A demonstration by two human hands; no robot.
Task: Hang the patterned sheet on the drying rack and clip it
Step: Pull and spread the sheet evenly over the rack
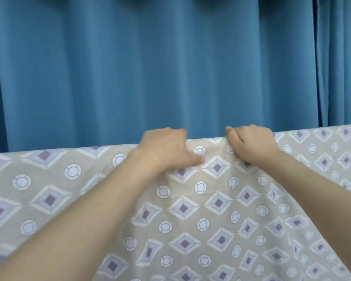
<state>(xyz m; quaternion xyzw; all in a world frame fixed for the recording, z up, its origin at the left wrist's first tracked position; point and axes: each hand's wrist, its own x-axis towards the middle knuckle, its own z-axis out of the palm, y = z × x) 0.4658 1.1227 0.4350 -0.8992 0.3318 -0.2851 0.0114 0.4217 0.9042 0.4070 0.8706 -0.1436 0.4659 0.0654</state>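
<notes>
The sheet [190, 209] is draped over a hidden top bar, hanging toward the viewer before a blue curtain [150, 67]. The left hand [166, 147] and right hand [251, 145] each grip its top fold, fingers curled over. Hanging looks nearly done; no clip shows, so clipping remains.

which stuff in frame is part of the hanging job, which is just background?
Job: patterned sheet, draped over a top edge; left hand and right hand, both gripping the sheet's top edge. No clip or bare rack visible.
Background: blue curtain.
</notes>
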